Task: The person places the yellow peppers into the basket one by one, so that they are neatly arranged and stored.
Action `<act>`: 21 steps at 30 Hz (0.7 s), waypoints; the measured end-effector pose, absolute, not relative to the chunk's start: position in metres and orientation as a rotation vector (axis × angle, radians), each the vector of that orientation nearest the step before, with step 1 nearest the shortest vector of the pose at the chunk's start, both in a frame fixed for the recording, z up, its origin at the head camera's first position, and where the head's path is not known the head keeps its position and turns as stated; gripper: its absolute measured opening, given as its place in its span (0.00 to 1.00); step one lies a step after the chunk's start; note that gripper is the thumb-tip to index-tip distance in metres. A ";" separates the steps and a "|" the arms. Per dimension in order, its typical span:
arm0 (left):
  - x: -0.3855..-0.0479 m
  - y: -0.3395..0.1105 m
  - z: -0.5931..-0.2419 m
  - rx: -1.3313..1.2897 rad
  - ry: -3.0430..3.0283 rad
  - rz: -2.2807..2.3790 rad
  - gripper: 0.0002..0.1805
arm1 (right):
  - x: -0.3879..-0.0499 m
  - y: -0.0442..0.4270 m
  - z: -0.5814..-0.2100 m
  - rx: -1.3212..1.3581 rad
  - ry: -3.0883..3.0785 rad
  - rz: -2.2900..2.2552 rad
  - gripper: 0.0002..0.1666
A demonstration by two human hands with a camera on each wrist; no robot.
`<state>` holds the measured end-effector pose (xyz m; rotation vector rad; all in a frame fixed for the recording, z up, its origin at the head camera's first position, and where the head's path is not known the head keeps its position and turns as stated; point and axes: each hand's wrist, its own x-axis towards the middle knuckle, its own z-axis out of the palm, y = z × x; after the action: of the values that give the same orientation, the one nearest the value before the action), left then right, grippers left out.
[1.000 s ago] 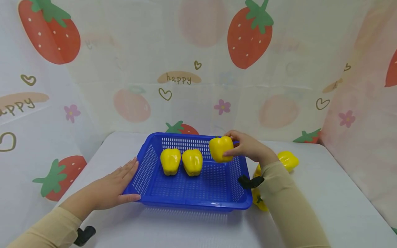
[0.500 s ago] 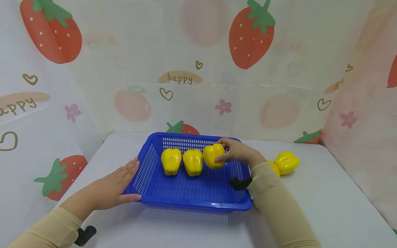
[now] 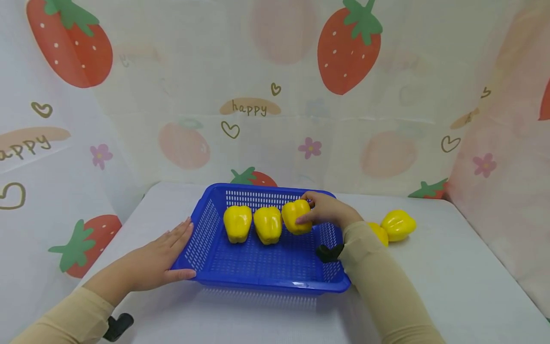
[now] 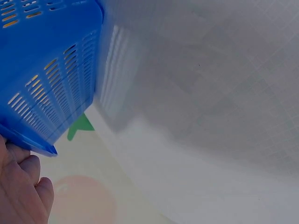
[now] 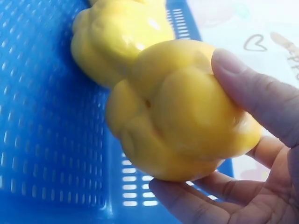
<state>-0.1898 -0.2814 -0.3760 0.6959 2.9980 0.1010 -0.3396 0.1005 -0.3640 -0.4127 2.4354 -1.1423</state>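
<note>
A blue plastic basket (image 3: 266,283) with slotted walls stands on the table. Inside it, two yellow bell peppers, a left one (image 3: 237,224) and a middle one (image 3: 268,225), lie side by side. My right hand (image 3: 328,210) holds a third yellow bell pepper (image 3: 295,215) by its right side, close beside the middle one. The right wrist view shows the thumb on one side of this held pepper (image 5: 182,112) and the fingers on the other. My left hand (image 3: 156,258) rests along the basket's left rim, fingers extended, thumb near the front corner.
Right of the basket, a yellow bell pepper (image 3: 398,224) lies on the white table (image 3: 455,277). Another yellow pepper (image 3: 378,233) beside it is partly behind my right sleeve (image 3: 378,282). A curtain (image 3: 275,153) printed with strawberries hangs behind the table.
My right hand has carried its pepper left and down, to beside the middle pepper; over the last half second it has barely moved. The left hand and basket have stayed put.
</note>
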 end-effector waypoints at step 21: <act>-0.189 -0.281 -0.376 0.686 2.994 0.134 0.57 | -0.346 0.086 -0.375 -0.436 2.463 -0.917 0.32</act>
<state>-0.1892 -0.2805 -0.3762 0.6859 2.9938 0.1345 -0.3458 0.0861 -0.3746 -0.4357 2.4628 -0.9170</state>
